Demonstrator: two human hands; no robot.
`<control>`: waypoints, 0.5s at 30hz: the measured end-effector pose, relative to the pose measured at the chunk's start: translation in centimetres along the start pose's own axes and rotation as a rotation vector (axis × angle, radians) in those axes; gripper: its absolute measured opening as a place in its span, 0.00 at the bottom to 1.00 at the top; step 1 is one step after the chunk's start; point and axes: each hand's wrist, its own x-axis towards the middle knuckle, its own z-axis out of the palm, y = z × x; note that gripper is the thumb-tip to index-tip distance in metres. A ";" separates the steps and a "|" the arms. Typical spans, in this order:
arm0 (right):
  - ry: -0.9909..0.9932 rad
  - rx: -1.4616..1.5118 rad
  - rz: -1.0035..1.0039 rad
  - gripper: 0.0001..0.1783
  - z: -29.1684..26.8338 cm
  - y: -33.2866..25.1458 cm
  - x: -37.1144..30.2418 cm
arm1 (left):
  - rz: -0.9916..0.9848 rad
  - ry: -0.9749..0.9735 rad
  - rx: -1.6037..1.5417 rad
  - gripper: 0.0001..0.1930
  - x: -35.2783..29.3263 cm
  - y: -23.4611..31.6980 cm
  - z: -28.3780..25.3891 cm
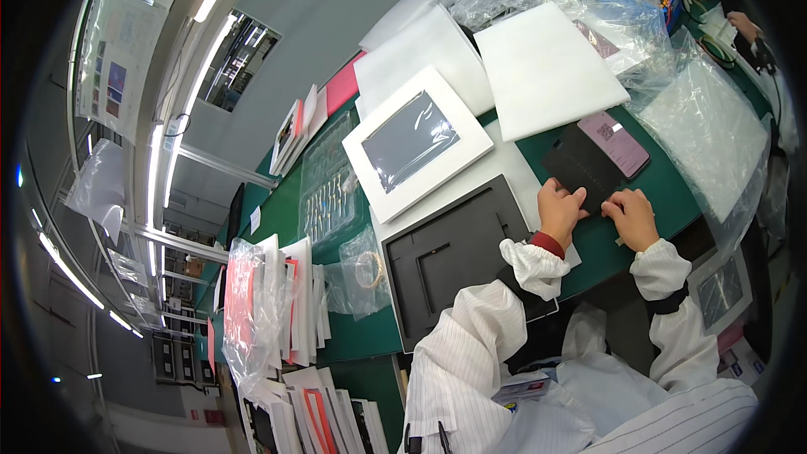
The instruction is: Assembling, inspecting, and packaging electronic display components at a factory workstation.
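On the green table in front of me lies a thin black rectangular panel [582, 165]. My left hand [561, 212] is closed at its near left edge, thumb and fingers pinching it. My right hand [634, 217] has its fingers curled and pressed together at the panel's near right corner. Against the panel's far right side rests a mauve, phone-shaped piece [620, 148] with rounded corners and a square printed code. Just left of my left hand is a black foam tray [454, 254] with cut-out recesses.
Beyond the tray sits a white frame with a grey film-covered screen [410, 143]. White foam sheets [546, 71] and clear plastic bags [706, 134] lie farther off. At left stand a clear parts box [329, 193] and upright wrapped panels [261, 303]. Another person's hand [743, 27] shows far right.
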 end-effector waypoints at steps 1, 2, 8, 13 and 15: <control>0.016 0.024 -0.028 0.07 0.1 0.2 -0.1 | 0.034 0.032 -0.074 0.13 -0.2 0.2 -0.4; 0.031 0.049 -0.057 0.07 0.3 0.2 -0.3 | 0.029 0.042 -0.081 0.13 0.1 0.9 -1.3; 0.109 0.173 -0.004 0.11 -0.1 1.1 -0.1 | 0.411 0.062 -0.052 0.15 -5.0 7.8 -7.9; 0.094 0.064 0.105 0.22 -0.8 -0.4 0.0 | 0.369 0.218 0.034 0.18 -10.3 9.1 -18.1; 0.101 0.142 0.043 0.21 -0.5 -1.4 -0.4 | 0.295 0.271 0.122 0.18 -11.5 8.8 -21.2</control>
